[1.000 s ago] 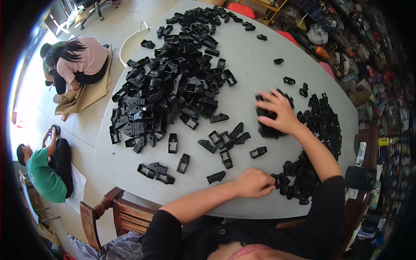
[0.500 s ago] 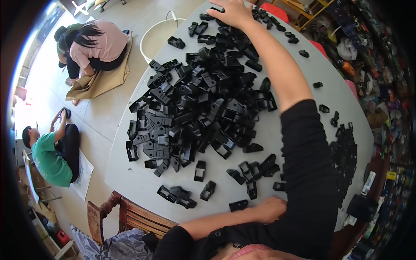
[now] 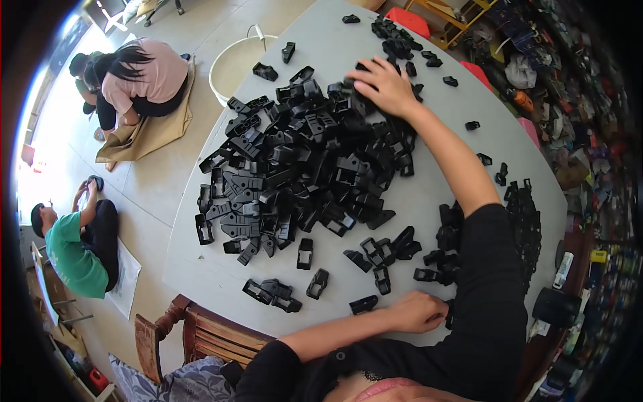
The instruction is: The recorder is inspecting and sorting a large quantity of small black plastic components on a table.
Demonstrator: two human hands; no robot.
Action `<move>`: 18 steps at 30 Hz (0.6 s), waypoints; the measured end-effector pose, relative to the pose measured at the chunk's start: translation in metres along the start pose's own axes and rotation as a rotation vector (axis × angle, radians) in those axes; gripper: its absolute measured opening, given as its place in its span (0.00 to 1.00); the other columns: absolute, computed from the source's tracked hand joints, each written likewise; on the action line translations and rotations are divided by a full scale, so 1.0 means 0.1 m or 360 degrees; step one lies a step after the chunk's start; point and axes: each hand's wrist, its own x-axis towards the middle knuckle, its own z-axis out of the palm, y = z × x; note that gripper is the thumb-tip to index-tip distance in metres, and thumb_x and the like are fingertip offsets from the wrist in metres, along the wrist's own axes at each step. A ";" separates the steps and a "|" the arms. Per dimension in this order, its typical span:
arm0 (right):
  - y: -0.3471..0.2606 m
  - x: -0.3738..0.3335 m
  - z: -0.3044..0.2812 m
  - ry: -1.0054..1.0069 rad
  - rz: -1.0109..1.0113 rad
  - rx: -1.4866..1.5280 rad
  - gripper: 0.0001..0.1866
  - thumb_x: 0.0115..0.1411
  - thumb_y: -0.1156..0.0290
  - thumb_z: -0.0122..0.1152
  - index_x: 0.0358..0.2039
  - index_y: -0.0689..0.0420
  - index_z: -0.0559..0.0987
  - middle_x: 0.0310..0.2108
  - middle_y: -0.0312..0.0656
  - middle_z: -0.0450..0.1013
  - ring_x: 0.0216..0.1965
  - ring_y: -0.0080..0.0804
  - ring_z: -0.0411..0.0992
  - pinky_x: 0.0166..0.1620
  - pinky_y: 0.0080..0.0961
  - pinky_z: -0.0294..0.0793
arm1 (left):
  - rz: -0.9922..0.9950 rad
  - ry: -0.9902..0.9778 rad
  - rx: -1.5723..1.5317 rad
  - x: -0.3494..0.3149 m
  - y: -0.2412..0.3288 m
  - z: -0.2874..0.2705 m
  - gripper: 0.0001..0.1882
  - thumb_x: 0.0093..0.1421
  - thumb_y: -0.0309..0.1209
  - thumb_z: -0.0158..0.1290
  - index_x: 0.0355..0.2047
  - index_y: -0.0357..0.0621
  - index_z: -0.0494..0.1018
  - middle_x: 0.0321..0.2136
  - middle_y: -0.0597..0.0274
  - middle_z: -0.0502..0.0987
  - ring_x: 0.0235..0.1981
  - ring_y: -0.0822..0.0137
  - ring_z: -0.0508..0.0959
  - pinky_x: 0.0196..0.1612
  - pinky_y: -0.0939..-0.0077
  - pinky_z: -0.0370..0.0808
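Note:
A large heap of black plastic housings covers the middle of the pale grey table. At the heap's far right side, my right hand lies over several black pieces with its fingers spread, touching them. Close to my body, my left hand rests on the table with its fingers curled in. A black piece sits by its fingertips, partly covered by my right sleeve. What the left fingers hold, if anything, is hidden. Loose housings lie between the heap and my left hand.
Smaller black parts lie at the far end, and thin black pieces are piled at the right. A white bucket stands beyond the left edge, a wooden chair at the near left. Several people sit on the floor at left.
My right hand has come back from the far edge to the heap. Pieces at the heap's far end have shifted nearer, leaving a few apart. My left hand has moved only slightly.

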 end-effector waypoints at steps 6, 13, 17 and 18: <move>-0.13 -1.20 -0.30 -0.0082 0.0081 -0.0003 0.19 0.64 0.57 0.49 0.55 0.36 0.73 0.64 0.34 0.59 0.68 0.43 0.50 0.61 0.65 0.48 | -0.0051 -0.0042 -0.0055 0.02 -0.02 0.08 0.05 0.53 0.30 0.52 0.29 0.43 0.73 0.23 0.58 0.75 0.26 0.54 0.77 0.29 0.62 0.71; -0.45 -2.36 -0.91 -0.0573 0.0127 0.0168 0.23 0.63 0.61 0.51 0.60 0.42 0.70 0.67 0.38 0.55 0.68 0.50 0.48 0.63 0.62 0.50 | -0.0078 -0.0047 0.0014 0.08 0.00 0.03 0.05 0.55 0.30 0.52 0.29 0.43 0.74 0.23 0.60 0.76 0.24 0.58 0.77 0.27 0.64 0.71; -0.38 -2.18 -1.38 -0.0949 -0.0103 0.0355 0.20 0.60 0.58 0.56 0.52 0.50 0.77 0.55 0.46 0.70 0.59 0.49 0.65 0.59 0.40 0.65 | -0.0115 -0.0019 0.0033 0.02 -0.03 -0.02 0.04 0.55 0.29 0.52 0.30 0.44 0.74 0.24 0.60 0.76 0.24 0.60 0.78 0.27 0.67 0.72; -0.45 -1.88 -1.51 -0.1120 0.0104 0.0393 0.18 0.60 0.58 0.57 0.49 0.52 0.79 0.50 0.44 0.74 0.54 0.43 0.69 0.56 0.38 0.68 | -0.0153 0.0007 0.0047 -0.02 -0.03 -0.04 0.04 0.55 0.29 0.52 0.30 0.44 0.74 0.24 0.60 0.76 0.24 0.60 0.78 0.27 0.67 0.72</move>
